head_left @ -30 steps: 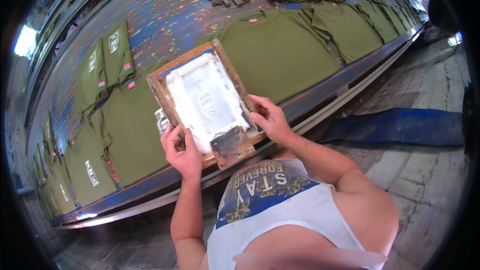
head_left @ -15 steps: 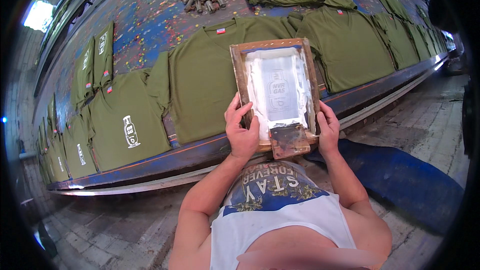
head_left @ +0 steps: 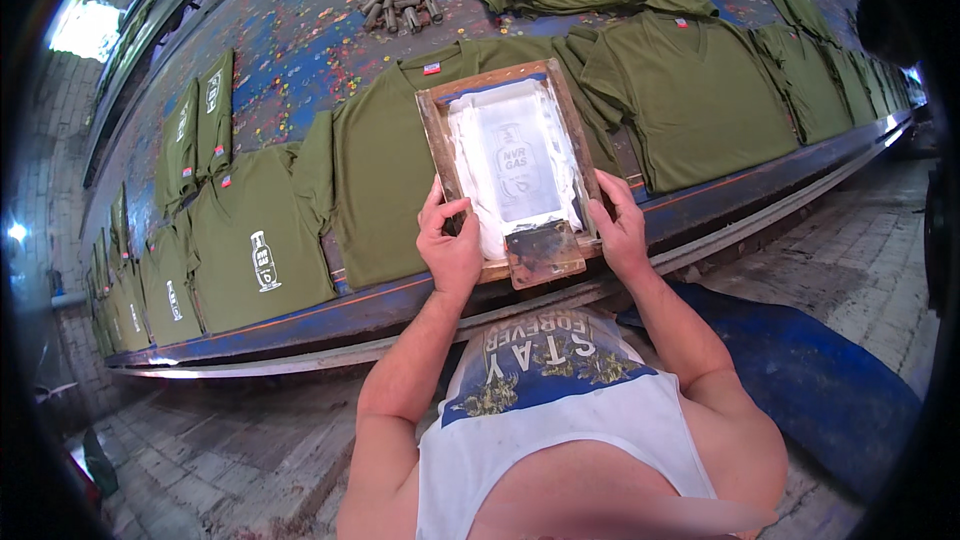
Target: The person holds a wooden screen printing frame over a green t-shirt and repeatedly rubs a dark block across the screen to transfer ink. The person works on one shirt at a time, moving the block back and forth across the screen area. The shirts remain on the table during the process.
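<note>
A wooden-framed printing screen (head_left: 515, 155) with white ink round its mesh is held between my two hands. My left hand (head_left: 449, 245) grips the frame's left side, and my right hand (head_left: 622, 225) grips its right side. A squeegee (head_left: 544, 254) with a stained, dark flat handle rests inside the screen at the near end, overhanging the near rail. Beneath and beyond the frame lies an olive green T-shirt (head_left: 375, 160) with no print showing; the screen hides part of it. To its left, another olive T-shirt (head_left: 262, 210) bears a white bottle-shaped print.
The long table (head_left: 300, 80) is blue and speckled with paint. More olive T-shirts (head_left: 700, 100) lie along it on both sides and at the back. Several short metal cylinders (head_left: 402, 7) are piled on the far side. Dark blue cloth (head_left: 800, 370) lies at the lower right.
Both hands have carried the screen left and slightly away from me, tilting it a little counterclockwise over the unprinted T-shirt. The squeegee has travelled along inside it.
</note>
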A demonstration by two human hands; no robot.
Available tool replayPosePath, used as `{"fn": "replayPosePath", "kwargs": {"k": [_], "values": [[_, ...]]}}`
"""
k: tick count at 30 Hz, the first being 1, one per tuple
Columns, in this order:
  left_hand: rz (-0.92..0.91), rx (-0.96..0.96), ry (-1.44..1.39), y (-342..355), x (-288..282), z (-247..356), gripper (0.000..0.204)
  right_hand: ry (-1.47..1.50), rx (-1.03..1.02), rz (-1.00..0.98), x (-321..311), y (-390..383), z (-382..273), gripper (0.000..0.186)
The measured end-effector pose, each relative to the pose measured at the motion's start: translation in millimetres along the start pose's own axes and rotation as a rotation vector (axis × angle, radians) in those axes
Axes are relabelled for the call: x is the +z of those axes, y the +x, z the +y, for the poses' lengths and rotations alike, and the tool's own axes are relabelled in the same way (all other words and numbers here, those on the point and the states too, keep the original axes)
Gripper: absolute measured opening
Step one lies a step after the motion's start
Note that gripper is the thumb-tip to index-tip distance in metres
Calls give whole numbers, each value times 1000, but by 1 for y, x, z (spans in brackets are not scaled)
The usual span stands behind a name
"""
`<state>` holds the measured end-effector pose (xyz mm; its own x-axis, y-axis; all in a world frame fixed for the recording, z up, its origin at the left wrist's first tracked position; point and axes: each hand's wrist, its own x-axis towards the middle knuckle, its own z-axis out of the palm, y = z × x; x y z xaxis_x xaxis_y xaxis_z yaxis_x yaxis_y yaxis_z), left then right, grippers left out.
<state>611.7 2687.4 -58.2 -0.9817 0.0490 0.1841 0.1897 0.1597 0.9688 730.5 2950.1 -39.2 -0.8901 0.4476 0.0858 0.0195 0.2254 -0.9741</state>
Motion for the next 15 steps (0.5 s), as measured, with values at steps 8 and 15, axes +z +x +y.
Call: {"fn": "replayPosePath", "kwargs": {"k": [8, 15], "values": [[4, -93, -76, 2, 2, -9, 16, -21, -16, -13, 1, 8, 8, 52], [1, -52, -21, 2, 0, -10, 15, -4, -2, -14, 0, 5, 7, 53]]}}
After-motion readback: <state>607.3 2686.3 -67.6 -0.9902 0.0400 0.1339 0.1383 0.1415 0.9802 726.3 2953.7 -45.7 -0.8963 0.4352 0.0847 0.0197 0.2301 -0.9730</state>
